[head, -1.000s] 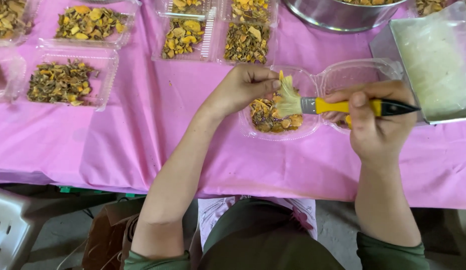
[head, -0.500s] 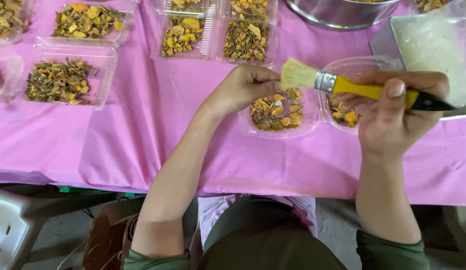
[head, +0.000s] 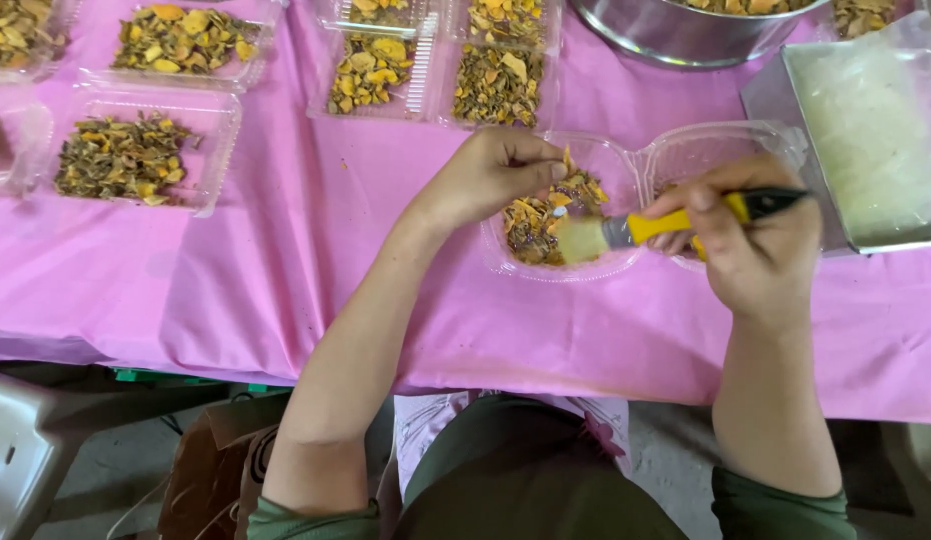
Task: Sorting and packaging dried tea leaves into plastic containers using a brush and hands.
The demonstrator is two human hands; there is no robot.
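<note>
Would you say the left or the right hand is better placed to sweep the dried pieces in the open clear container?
Right, probably. The right hand already grips the yellow-handled brush, its bristles at the dried pieces in the clear container. The left hand holds no tool, only resting on the container's far edge.

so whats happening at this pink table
A person works over an open clear clamshell box of yellow-brown dried pieces. The right hand holds a yellow-handled brush, bristles down in the filled half. The left hand rests its fingers at that half's far rim. More filled boxes and a metal bowl sit behind.
</note>
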